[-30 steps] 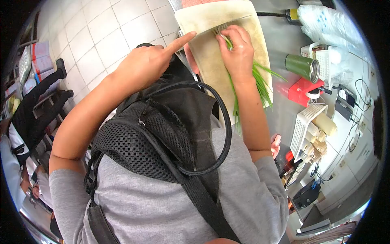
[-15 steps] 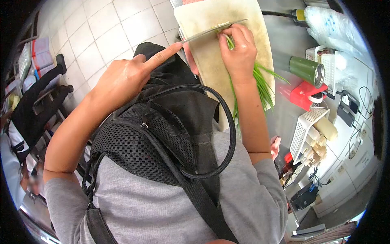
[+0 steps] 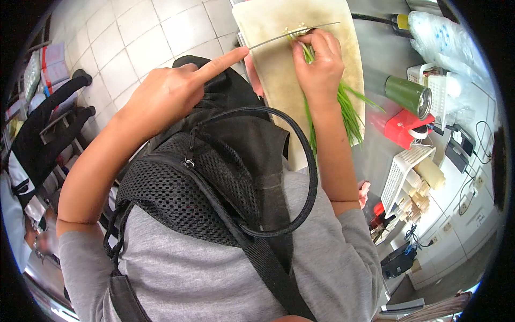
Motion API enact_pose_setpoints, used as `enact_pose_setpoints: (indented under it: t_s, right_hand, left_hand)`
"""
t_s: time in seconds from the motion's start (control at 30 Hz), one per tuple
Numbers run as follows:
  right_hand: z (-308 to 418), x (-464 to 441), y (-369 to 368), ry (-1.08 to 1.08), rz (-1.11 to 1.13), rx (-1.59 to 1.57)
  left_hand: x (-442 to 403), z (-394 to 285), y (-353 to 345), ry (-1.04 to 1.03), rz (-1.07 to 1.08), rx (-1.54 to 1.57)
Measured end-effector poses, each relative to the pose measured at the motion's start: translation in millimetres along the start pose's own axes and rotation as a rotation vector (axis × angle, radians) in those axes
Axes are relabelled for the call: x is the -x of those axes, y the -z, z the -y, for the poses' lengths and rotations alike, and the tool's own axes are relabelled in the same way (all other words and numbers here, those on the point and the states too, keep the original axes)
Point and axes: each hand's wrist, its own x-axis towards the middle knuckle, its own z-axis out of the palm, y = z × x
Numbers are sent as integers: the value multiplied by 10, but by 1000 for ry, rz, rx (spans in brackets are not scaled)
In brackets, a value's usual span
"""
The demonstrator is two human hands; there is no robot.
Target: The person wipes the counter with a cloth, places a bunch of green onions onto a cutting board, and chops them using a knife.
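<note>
My left hand (image 3: 166,96) is closed around a kitchen knife, its index finger stretched out toward the blade. The handle is hidden by the hand. The thin blade (image 3: 279,38) lies across the upper part of a pale, stained cutting board (image 3: 279,91). My right hand (image 3: 320,61) pinches a bunch of green onions close to the blade, fingertips curled. Their long green leaves (image 3: 348,115) trail down the board beneath my right forearm. Small pale cut pieces (image 3: 302,27) sit by the blade, on its far side.
Right of the board are a green canister (image 3: 407,96), a red item (image 3: 405,129), white baskets (image 3: 399,180) and plastic bags (image 3: 450,40). A black bag (image 3: 214,177) hangs on my front. Another person's dark-clothed legs (image 3: 48,112) show at the left, over the tiled floor (image 3: 139,32).
The knife and both hands have shifted slightly right. More pale cut pieces show beyond the blade. My right hand still grips the green onions.
</note>
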Motion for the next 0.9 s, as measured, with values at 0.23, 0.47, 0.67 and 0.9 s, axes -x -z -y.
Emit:
enact_pose_setpoints:
  t_s: [0.23,0.47,0.67,0.9]
  right_hand:
    - [-33,7,-8,7,-29,-28]
    - [-44,11,-16,-4,-25,-35]
    - [-50,5,-18,18,-26,-40]
    - [-70,15,-26,17,-24,-55]
  left_hand:
    - [166,58,0,4,11,-4]
    - [110,81,-64,-19,6,-26]
    - [-209,89,-221,-80,-82,28]
    - [-5,27,5,-57,-81,90]
